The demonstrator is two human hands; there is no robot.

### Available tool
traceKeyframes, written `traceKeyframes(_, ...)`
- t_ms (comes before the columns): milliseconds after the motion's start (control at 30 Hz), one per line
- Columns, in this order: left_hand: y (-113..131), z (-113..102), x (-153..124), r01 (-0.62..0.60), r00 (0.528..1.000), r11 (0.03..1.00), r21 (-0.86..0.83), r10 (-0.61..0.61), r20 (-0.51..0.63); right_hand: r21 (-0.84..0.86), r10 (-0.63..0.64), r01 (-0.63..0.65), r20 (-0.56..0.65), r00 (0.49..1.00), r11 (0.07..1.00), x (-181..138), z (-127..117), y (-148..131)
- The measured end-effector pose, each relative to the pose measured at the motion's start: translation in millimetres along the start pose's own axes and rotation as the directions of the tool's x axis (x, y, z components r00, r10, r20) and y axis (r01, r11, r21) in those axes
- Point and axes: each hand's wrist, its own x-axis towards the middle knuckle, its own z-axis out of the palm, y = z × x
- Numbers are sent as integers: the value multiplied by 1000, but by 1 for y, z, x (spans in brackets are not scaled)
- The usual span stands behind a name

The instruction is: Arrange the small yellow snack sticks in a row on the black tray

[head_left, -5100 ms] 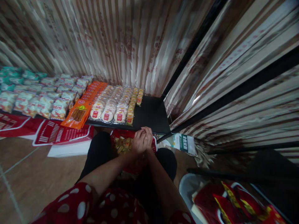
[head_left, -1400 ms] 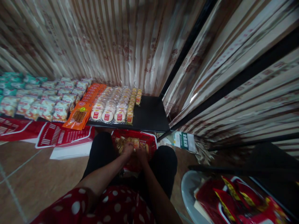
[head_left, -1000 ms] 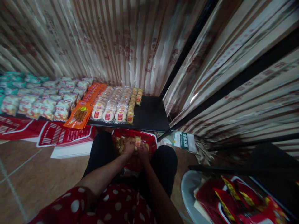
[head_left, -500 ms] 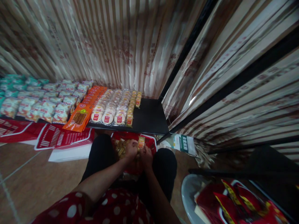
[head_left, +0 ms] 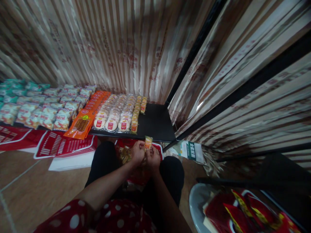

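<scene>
Between my knees, my left hand (head_left: 137, 152) and my right hand (head_left: 153, 157) both grip one small yellow snack packet (head_left: 148, 142), its top end sticking up above my fingers. Below them is a red basket (head_left: 159, 146) with a pale rim, holding several gold-wrapped packets (head_left: 125, 154). Just beyond, on a black shelf (head_left: 155, 121), rows of similar yellow packets (head_left: 134, 121) lie at the right end of the goods. Beside these are clear-wrapped round white crackers (head_left: 111, 124). My fingertips are partly hidden by the hands themselves.
Orange snack bags (head_left: 81, 124) and white snack bags (head_left: 62, 119) fill the shelf's left. Red baskets (head_left: 66, 144) stand under it. A black post (head_left: 184, 71) rises at the shelf's right corner. A grey basin (head_left: 194, 200) with red packages sits at lower right.
Both hands have lifted the yellow packet slightly, up toward the shelf's front edge. It now stands more upright between my fingers. The view has shifted a little.
</scene>
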Motion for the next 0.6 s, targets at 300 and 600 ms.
traceKeyframes(300, 17, -2, 14, -10, 1000, 1000, 4, 10, -8, 92, -34, 32, 24, 999, 995, 20, 2, -11)
traceKeyframes(600, 47, -7, 21, 11, 1000, 996, 85, -10, -18, -28, -155, 153, -51, 987, 988, 44, -3, -29)
